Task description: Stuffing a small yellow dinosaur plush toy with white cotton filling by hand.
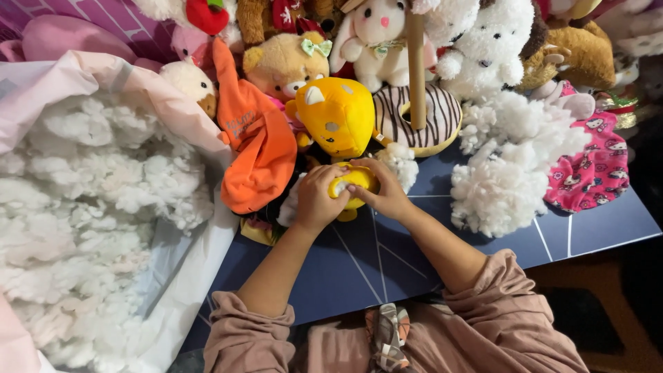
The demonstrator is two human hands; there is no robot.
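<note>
A yellow plush toy (pixel 336 114) lies on the dark blue table (pixel 483 235), its big head toward the back and its small body (pixel 353 181) toward me. My left hand (pixel 316 197) grips the body from the left. My right hand (pixel 384 190) presses on it from the right, fingers at an opening where white stuffing shows. A small tuft of white stuffing (pixel 400 162) lies just behind my right hand.
A large open bag of white stuffing (pixel 90 221) fills the left. An orange plush (pixel 259 148) lies beside my left hand. A pile of white fluff (pixel 507 166), a pink patterned cloth (pixel 587 169), a striped donut cushion (pixel 442 117) on a wooden post (pixel 416 62) and several stuffed animals crowd the back.
</note>
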